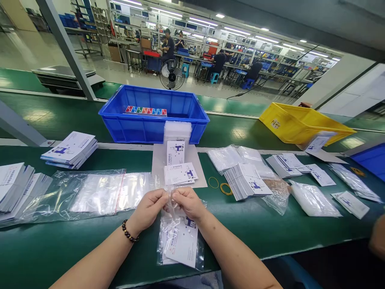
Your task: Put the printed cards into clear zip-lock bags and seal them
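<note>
My left hand (154,205) and my right hand (190,204) are close together, fingers pinched on the top edge of a clear plastic bag (201,257). Below the hands, white printed booklets (182,247) lie at the table's front edge, seemingly inside that bag; the fingers hide its upper part. Just beyond the hands, more white booklets (180,173) rest on a grey cardboard sheet (200,164), one leaning on a stack of small clear bags (177,130). To the left lies a large clear bag (57,196) with flat clear bags (96,194) on it.
A blue bin (153,128) holding colourful boxes stands behind; a yellow bin (288,128) is at right. Booklet stacks (70,148) sit left, a banded stack (248,182) right, beside yellow rubber bands (226,189). Another person's arm (378,235) shows at the right edge.
</note>
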Motion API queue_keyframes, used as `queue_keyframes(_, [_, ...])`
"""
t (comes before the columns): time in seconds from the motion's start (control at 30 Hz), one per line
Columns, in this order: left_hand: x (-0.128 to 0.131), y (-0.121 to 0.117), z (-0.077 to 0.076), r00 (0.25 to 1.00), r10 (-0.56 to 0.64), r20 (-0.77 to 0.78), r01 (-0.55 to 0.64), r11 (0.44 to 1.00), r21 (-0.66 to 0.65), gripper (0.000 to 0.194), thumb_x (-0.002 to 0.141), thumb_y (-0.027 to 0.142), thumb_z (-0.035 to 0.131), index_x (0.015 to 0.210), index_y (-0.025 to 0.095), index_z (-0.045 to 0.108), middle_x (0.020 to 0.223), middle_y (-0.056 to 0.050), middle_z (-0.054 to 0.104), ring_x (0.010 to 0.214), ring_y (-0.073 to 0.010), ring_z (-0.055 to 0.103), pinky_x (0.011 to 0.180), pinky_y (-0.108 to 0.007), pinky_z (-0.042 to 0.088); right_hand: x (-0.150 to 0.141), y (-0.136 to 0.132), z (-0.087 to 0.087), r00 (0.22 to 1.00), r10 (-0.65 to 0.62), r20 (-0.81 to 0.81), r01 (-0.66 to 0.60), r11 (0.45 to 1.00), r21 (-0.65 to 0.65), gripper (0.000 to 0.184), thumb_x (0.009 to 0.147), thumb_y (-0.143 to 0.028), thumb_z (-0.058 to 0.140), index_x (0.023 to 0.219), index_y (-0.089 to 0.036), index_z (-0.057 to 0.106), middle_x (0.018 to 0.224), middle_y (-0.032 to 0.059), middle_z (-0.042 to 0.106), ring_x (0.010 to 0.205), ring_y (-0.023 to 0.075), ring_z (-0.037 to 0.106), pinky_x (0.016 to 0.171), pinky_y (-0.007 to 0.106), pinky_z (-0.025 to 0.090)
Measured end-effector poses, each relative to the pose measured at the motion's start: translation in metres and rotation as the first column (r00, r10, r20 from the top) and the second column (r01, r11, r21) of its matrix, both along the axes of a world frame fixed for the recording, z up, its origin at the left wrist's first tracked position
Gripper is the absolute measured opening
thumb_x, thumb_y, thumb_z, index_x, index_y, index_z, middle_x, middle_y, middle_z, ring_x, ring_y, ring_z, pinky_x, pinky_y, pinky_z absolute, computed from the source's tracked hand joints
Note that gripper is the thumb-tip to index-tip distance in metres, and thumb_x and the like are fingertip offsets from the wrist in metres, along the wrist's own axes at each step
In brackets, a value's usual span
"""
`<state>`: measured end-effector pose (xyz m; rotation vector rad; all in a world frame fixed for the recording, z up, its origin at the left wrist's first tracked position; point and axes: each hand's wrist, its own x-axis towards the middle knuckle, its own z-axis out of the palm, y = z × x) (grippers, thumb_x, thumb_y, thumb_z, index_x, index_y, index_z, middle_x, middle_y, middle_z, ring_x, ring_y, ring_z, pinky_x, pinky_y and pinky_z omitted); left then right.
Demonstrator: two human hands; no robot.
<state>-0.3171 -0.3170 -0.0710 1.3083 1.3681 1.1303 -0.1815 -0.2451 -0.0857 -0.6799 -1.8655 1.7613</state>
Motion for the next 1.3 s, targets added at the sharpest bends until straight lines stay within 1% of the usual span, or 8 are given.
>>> queue_keyframes(0.13, [-0.002, 0.004, -0.004, 0.954, 0.252, -0.163, -0.27, 0.958, -0.096, 0.034, 0.076, 0.036, 0.041, 0.047, 0.018, 0.039, 0.043, 0.003, 0.045, 0.046, -0.0107, 0.043, 0.049, -0.022, 0.035, -0.003, -0.011, 0.005, 0.954, -0.3, -0.006, 0.254, 0.798, 0.547, 0.029, 0.069, -0.046, 0.055, 0.069, -0.018, 0.047, 0.062, -0.0013, 0.04, 0.055, 0.0116, 0.038, 0.051, 0.025, 0.037])
queue_keyframes(0.3, [-0.004, 0.006, -0.005, 0.95, 0.273, -0.152, -0.293, 0.948, -0.126, 0.036, 0.075, 0.037, 0.042, 0.044, 0.018, 0.036, 0.039, 0.004, 0.041, 0.042, -0.0101, 0.041, 0.046, -0.022, 0.035, -0.004, -0.02, 0.006, 0.95, -0.306, 0.067, 0.065, 0.402, 0.913, 0.013, 0.078, -0.022, 0.046, 0.083, -0.017, 0.056, 0.08, 0.0079, 0.05, 0.068, 0.0161, 0.047, 0.058, 0.028, 0.042])
queue_keyframes(0.53, [-0.02, -0.004, 0.012, 0.897, 0.259, -0.357, -0.11, 0.916, 0.387, 0.021, 0.074, 0.027, 0.05, 0.093, 0.02, 0.056, 0.094, -0.008, 0.059, 0.096, -0.0228, 0.048, 0.083, -0.035, 0.038, 0.008, -0.005, 0.017, 0.99, -0.131, 0.048, 0.068, 0.754, 0.653, 0.018, 0.082, -0.017, 0.04, 0.077, -0.018, 0.058, 0.067, 0.0019, 0.059, 0.063, 0.0119, 0.054, 0.06, 0.023, 0.043])
queue_keyframes(0.7, [-0.026, -0.005, 0.018, 0.842, -0.14, -0.52, 0.197, 0.979, 0.055, 0.013, 0.075, 0.029, 0.048, 0.072, 0.02, 0.058, 0.068, -0.003, 0.054, 0.068, -0.0168, 0.049, 0.065, -0.027, 0.04, 0.019, 0.004, 0.026, 0.966, 0.089, 0.241, -0.186, 0.89, 0.416, 0.014, 0.076, -0.022, 0.052, 0.063, -0.017, 0.055, 0.054, -0.0043, 0.052, 0.05, 0.008, 0.047, 0.048, 0.018, 0.038])
queue_keyframes(0.87, [-0.035, -0.003, 0.017, 0.841, -0.101, -0.532, 0.07, 0.995, -0.077, 0.024, 0.073, 0.035, 0.049, 0.056, 0.018, 0.049, 0.06, 0.0, 0.049, 0.059, -0.0146, 0.044, 0.056, -0.024, 0.034, 0.027, 0.018, 0.022, 0.931, 0.24, 0.276, -0.32, 0.9, 0.295, 0.02, 0.068, -0.032, 0.063, 0.061, -0.017, 0.051, 0.054, -0.0064, 0.047, 0.048, 0.0064, 0.042, 0.043, 0.017, 0.035])
queue_keyframes(0.97, [-0.038, -0.004, 0.017, 0.941, -0.155, -0.3, 0.122, 0.984, -0.127, 0.027, 0.074, 0.037, 0.047, 0.055, 0.018, 0.045, 0.054, 0.002, 0.043, 0.052, -0.0119, 0.038, 0.05, -0.022, 0.03, 0.03, 0.035, 0.011, 0.97, -0.157, 0.185, 0.054, 0.883, 0.465, 0.013, 0.074, -0.03, 0.055, 0.079, -0.018, 0.057, 0.071, -0.0012, 0.055, 0.057, 0.0095, 0.047, 0.053, 0.021, 0.04])
queue_keyframes(1.1, [-0.032, -0.006, 0.014, 0.954, -0.258, 0.151, 0.281, 0.947, -0.155, 0.03, 0.071, 0.041, 0.051, 0.055, 0.017, 0.045, 0.048, 0.004, 0.038, 0.045, -0.009, 0.033, 0.046, -0.021, 0.027, 0.034, 0.059, -0.007, 0.676, -0.716, 0.176, 0.468, 0.601, 0.648, 0.033, 0.07, -0.033, 0.056, 0.098, -0.016, 0.054, 0.076, 0.0048, 0.055, 0.064, 0.0167, 0.051, 0.055, 0.027, 0.039])
queue_keyframes(1.3, [-0.003, 0.0, -0.001, 0.946, -0.29, -0.142, 0.252, 0.938, -0.236, 0.019, 0.072, 0.032, 0.049, 0.062, 0.017, 0.054, 0.056, 0.001, 0.049, 0.053, -0.0117, 0.041, 0.052, -0.022, 0.03, 0.03, 0.07, -0.019, 0.683, -0.681, 0.262, 0.535, 0.712, 0.456, 0.043, 0.064, -0.023, 0.058, 0.105, -0.017, 0.045, 0.066, -0.0014, 0.052, 0.06, 0.0171, 0.053, 0.056, 0.029, 0.042])
